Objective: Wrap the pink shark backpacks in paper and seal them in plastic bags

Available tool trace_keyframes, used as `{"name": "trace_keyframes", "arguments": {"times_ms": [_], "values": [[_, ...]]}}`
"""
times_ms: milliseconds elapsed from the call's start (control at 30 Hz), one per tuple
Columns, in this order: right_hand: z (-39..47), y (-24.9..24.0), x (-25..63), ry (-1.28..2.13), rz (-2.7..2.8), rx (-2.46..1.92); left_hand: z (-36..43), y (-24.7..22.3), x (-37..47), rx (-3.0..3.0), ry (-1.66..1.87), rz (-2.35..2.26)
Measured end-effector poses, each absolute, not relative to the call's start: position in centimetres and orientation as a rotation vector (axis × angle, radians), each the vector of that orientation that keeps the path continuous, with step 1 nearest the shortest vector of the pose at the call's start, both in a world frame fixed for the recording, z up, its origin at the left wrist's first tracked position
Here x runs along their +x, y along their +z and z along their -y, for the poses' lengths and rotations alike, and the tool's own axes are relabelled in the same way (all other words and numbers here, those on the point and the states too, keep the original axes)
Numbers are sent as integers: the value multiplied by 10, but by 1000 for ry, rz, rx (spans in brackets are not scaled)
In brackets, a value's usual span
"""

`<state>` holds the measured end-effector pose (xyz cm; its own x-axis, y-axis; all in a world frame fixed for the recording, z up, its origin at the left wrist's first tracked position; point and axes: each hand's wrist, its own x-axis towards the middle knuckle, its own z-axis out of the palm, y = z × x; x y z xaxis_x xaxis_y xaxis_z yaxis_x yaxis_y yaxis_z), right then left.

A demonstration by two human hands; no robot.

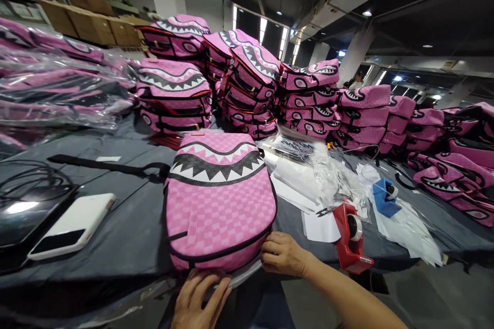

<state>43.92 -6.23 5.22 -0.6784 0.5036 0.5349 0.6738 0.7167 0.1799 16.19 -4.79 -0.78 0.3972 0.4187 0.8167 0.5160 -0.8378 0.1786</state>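
A pink checkered backpack (222, 216) with a black-and-white toothed mouth print lies front up at the table's near edge, its base towards me. Along that base, a clear plastic bag (247, 273) stretches between my hands, and more of its film trails off to the left. My left hand (200, 298) is at the bottom edge, fingers bent over the film and closed on it. At the lower right corner, my right hand (284, 254) has curled fingers pinching the plastic against the backpack's side. The fingertips are partly hidden. A black strap (111, 164) extends left from the backpack.
Stacked pink backpacks (247, 82) line the table's far side; plastic-wrapped ones (57, 87) are at left. A white power bank (73, 226) lies near a dark device with cables (34, 205). Red (351, 239) and blue (386, 198) tape dispensers stand right, among papers and loose plastic (328, 180).
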Motion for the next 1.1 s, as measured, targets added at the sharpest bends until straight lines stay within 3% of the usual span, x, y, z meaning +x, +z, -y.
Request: {"name": "trace_keyframes", "arguments": {"times_ms": [367, 633, 767, 933, 1100], "values": [[44, 76, 441, -289, 3028, -986, 18, 27, 157, -2608, -1402, 448], [22, 158, 419, 178, 2993, -907, -18, 65, 117, -3011, -882, 534], [14, 185, 410, -147, 2928, -856, -28, 109, 116, -2819, -972, 424], [11, 176, 394, -648, 2479, -854, -31, 151, 125, -2537, -933, 419], [16, 165, 382, -661, 2137, -817, -39, 149, 125, -2288, -1212, 404]]}}
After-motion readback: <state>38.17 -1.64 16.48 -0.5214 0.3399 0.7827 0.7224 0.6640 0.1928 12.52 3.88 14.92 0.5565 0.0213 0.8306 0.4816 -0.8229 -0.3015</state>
